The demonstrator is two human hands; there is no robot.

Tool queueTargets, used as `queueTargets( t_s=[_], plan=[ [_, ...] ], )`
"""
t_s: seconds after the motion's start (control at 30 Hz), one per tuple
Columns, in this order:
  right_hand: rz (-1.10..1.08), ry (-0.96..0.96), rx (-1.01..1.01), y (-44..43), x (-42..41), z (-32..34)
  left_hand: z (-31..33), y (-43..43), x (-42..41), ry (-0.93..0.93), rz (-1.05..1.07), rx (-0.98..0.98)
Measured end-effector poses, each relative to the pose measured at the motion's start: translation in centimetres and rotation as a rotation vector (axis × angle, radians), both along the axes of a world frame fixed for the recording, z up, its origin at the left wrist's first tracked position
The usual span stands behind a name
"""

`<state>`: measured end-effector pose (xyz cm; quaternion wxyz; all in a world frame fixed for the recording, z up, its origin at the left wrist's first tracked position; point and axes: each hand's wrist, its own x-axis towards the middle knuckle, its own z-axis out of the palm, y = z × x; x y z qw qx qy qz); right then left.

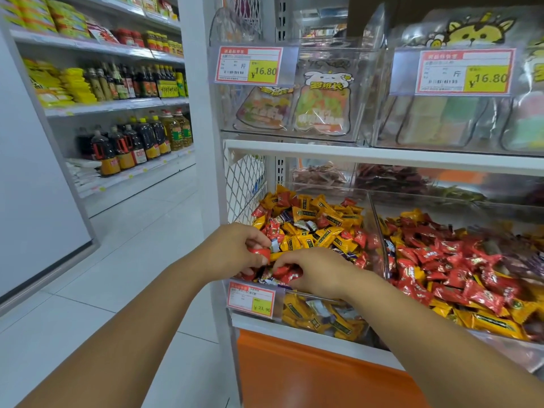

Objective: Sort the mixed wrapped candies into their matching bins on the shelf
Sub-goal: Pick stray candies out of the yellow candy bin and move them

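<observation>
- Head view: my left hand pinches a red candy over the left bin.
- My right hand rests beside it, fingers curled onto red candies at the near edge.
- Right bin holds mostly red sweets.

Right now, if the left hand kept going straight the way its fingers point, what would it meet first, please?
Probably the right hand: the left hand, pinching a red candy, points right toward it, close by, though depth is unclear.

Price tag print (small, blurred) unreadable
</observation>
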<state>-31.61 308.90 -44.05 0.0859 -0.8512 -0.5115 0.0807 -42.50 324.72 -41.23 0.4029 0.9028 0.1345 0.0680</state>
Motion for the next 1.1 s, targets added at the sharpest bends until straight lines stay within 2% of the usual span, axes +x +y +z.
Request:
queueTargets(
  t_s=[0.13, 0.23, 0.3, 0.5, 0.63, 0.83, 1.0, 1.1],
  plan=[
    [-0.046, 0.067, 0.179, -0.6, 0.5, 0.3, 0.4, 0.0, -0.1, -0.007, 0.009, -0.002],
    [-0.106, 0.243, 0.285, -1.5, 0.8, 1.5, 0.8, -0.1, -0.2, -0.024, 0.008, 0.022],
    [-0.129, 0.290, 0.314, -2.3, 1.0, 2.4, 1.0, -0.1, -0.1, -0.034, 0.007, 0.015],
    [-0.124, 0.273, 0.275, -4.9, 0.7, 5.1, 1.7, -1.5, 0.6, -0.060, -0.035, 0.016],
    [-0.151, 0.153, 0.371, -6.8, 0.7, 6.3, 2.0, -3.3, 1.9, -0.122, -0.079, 0.051],
    [-0.367, 0.093, 0.555, -13.1, 3.7, 7.9, 2.1, -8.0, 5.1, -0.283, -0.159, 0.054],
    [-0.590, -0.008, 0.546, -17.3, 6.9, 6.6, 2.0, -14.0, 9.5, -0.453, -0.146, 0.040],
    [-0.598, -0.006, 0.516, -18.3, 7.5, 5.5, 1.0, -16.2, 11.9, -0.407, -0.197, 0.158]
  ],
)
